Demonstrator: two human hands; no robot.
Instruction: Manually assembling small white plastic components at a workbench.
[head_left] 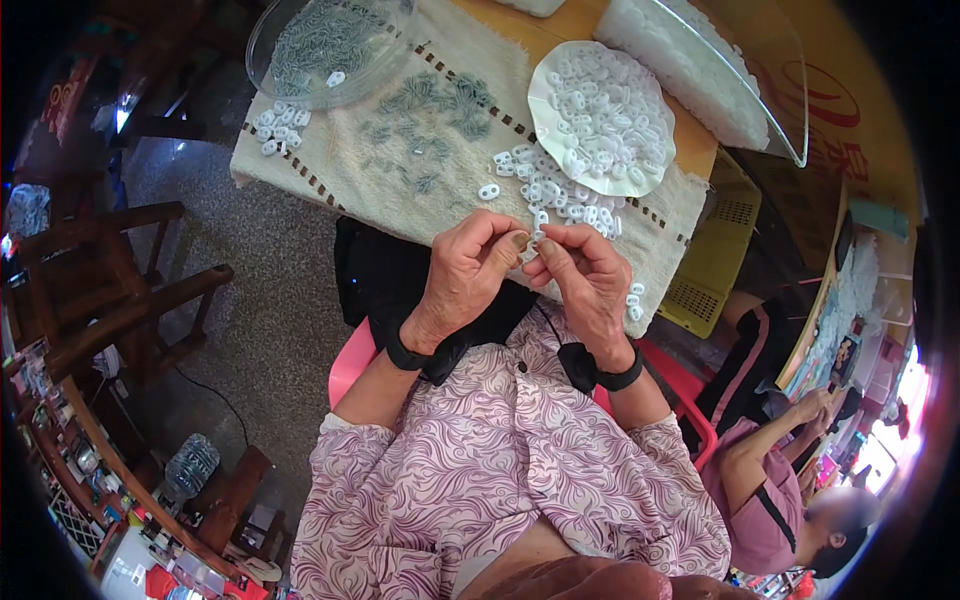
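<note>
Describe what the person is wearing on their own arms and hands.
Both hands are bare, no gloves. The left hand and right hand each have a black band at the wrist. Short sleeves of a white blouse with purple swirl patterns end above the elbows.

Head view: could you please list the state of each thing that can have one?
Left hand: fingers pinched at the small white piece.
Right hand: fingers pinched at the same piece.
Small white piece: held between both hands.
White dish: full of white rings.
Clear bowl: partly filled with small grey parts.
Towel: spread flat, parts scattered on it.
</note>
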